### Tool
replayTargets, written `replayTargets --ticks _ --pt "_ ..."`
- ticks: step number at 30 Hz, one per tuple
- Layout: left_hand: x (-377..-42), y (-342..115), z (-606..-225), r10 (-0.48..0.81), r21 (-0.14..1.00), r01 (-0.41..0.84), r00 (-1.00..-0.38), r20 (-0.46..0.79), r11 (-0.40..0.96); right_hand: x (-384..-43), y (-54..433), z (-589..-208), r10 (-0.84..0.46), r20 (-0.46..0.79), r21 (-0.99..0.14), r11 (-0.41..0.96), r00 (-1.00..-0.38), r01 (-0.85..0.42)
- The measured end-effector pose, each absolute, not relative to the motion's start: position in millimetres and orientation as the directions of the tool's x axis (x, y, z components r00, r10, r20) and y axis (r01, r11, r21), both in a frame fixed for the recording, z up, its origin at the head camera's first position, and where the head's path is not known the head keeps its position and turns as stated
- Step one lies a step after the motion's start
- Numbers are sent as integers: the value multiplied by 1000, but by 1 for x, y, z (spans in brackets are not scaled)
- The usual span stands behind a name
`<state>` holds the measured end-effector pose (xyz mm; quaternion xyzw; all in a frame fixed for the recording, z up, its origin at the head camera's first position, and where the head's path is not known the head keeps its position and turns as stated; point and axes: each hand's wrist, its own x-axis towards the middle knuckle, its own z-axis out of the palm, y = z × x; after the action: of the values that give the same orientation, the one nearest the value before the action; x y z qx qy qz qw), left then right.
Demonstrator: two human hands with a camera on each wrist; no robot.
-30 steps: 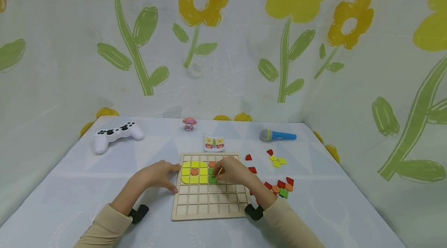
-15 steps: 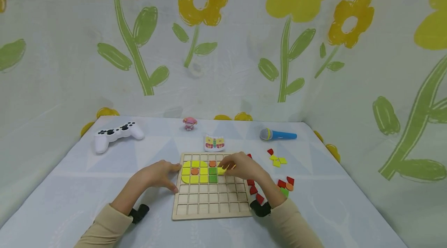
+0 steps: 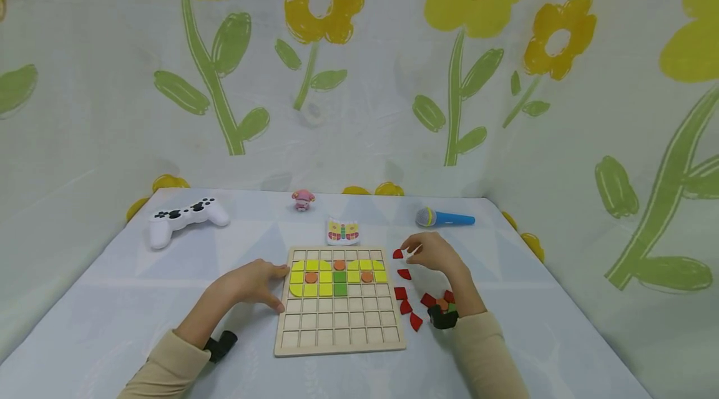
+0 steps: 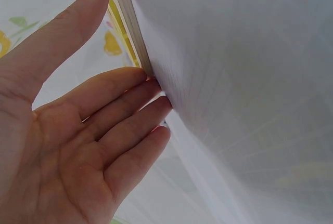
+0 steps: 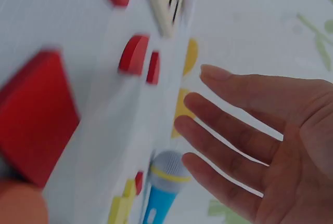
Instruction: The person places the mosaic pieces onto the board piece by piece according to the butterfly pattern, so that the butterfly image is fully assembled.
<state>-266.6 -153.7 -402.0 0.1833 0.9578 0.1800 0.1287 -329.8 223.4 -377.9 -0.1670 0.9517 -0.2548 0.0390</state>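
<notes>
A wooden grid board (image 3: 339, 338) lies on the table, with yellow tiles (image 3: 311, 290), two green tiles (image 3: 339, 290) and orange discs (image 3: 367, 277) set in its upper cells. My left hand (image 3: 255, 283) rests at the board's left side; in the left wrist view its straight fingertips are right at the board's edge (image 4: 136, 37). Off the board's right side, my right hand (image 3: 432, 251) hovers with loosely spread fingers, its fingertips close to a red tile (image 3: 397, 254). The right wrist view shows nothing between thumb and fingers.
Several red tiles (image 3: 401, 293) lie right of the board, some partly behind the right wrist with an orange disc (image 3: 442, 305). Behind the board are a patterned card (image 3: 342, 233), a pink figurine (image 3: 303, 200), a blue microphone (image 3: 449, 218) and a white game controller (image 3: 188, 218).
My right hand has moved from over the board to the right, past its edge. Yellow tiles and an orange disc now show on the board where the hand was. The left hand has stayed put.
</notes>
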Motion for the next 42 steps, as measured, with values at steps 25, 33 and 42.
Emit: replayTargets --ticks 25,33,42 --pt "-266 -153 -401 393 400 296 -901 -185 868 -346 300 -397 -121 -120 -482 875 -985 -49" --pt "-266 -153 -401 401 388 312 -900 -172 867 -347 298 -399 -113 -133 -466 884 -985 -39" --pt "-265 -153 -401 394 390 304 -903 -173 869 -347 293 -399 -114 -127 -448 893 -985 -45"
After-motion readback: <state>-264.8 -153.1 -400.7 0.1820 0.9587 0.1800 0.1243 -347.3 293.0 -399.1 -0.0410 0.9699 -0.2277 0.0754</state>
